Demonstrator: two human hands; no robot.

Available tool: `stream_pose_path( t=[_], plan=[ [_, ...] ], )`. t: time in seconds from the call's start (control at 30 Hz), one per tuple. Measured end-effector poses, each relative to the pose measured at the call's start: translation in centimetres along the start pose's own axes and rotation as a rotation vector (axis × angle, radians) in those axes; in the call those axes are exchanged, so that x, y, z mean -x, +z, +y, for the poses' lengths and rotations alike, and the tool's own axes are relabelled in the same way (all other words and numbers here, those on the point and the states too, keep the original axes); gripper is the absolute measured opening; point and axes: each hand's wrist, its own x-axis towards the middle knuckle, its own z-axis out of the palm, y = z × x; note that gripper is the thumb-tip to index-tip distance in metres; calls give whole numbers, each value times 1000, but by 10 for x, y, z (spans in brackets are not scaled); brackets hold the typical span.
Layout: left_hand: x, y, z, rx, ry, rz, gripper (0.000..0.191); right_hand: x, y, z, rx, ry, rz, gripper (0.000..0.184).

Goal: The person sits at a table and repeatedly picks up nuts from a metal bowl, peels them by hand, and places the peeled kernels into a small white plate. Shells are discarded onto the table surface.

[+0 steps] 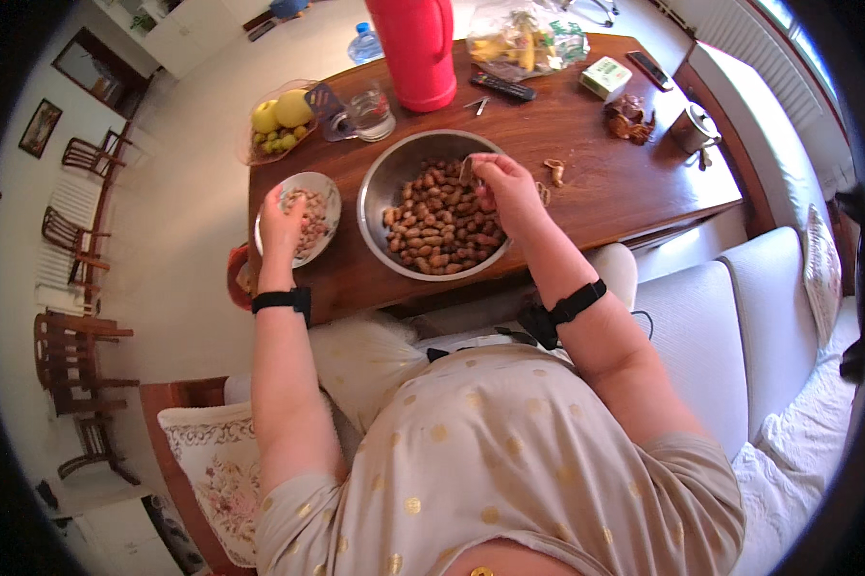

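Note:
My left hand is over the left side of a white bowl, thumb and fingers apart. Shelled peanut kernels fill much of that bowl. To its right stands a wide stainless steel basin with a heap of unshelled peanuts inside. Above the basin's right side, my right hand pinches a pale piece of peanut shell between thumb and fingertips. Loose peanut shells lie on the wooden table to the right of that hand.
Behind the basin stand a red thermos and a glass of water. A fruit bowl is at the far left. Toward the right are a remote control, bagged bananas, a tissue pack, a phone and a lidded mug.

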Motion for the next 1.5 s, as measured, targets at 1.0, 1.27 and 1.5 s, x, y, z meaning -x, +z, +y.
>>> stream_pose_path(
  t=[1.0, 1.27, 1.5],
  plan=[
    [93, 118, 80, 459, 247, -279, 17, -26, 8, 4, 1983, -239, -401, 24],
    [94, 115, 85, 433, 211, -331, 19, -22, 11, -1, 1643, -341, -254, 24],
    [96, 114, 93, 374, 384, -360, 27, -2, 27, 12, 31, 172, -321, 25]
  ],
)
